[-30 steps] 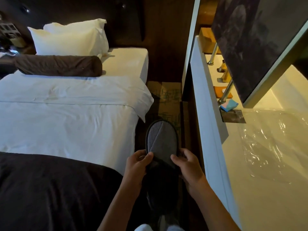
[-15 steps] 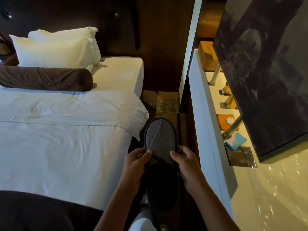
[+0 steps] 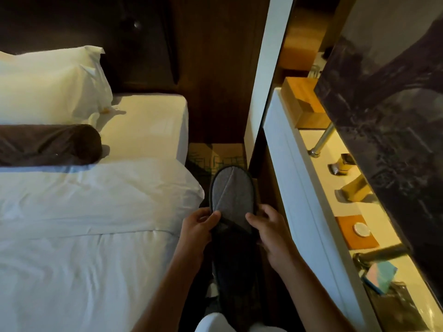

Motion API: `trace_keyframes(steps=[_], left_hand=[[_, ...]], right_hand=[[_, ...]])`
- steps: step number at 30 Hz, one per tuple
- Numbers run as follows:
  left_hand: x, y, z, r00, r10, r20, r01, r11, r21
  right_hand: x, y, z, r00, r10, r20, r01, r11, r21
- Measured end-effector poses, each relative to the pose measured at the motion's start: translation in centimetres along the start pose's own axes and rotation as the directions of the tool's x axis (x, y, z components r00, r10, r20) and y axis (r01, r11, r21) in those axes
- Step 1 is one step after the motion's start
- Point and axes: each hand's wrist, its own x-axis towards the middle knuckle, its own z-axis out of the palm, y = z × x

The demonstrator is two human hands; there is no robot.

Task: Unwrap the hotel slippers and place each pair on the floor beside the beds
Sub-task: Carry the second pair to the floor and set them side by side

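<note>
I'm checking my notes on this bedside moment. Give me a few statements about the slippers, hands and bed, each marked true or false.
1. Both hands, left hand and right hand, hold the grey slippers. True.
2. The slippers rest on the bed. False: they are held above the gap between the bed and the white counter.
3. A brown bolster lies in front of the white pillows. True.
4. The slippers' toe end points toward the person. False: it points away.

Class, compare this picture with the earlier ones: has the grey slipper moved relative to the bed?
Yes. The grey slipper, gripped by left hand and right hand, has travelled forward along the bed, towards the brown bolster.
</note>
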Motion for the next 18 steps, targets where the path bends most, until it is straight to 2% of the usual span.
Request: trace_keyframes(steps=[6, 18], left_hand=[[5.8, 2.8, 0.2, 0.999, 0.016, 0.033, -0.017, 0.999, 0.031], [15.4, 5.4, 4.7, 0.997, -0.060, -0.043, 0.063, 0.996, 0.067]], right_hand=[[4.9, -3.6, 1.7, 0.999, 0.014, -0.038, -0.013, 1.000, 0.006], [15.7, -7.7, -0.3, 0.998, 0.065, 0.024, -0.064, 0.998, -0.018]])
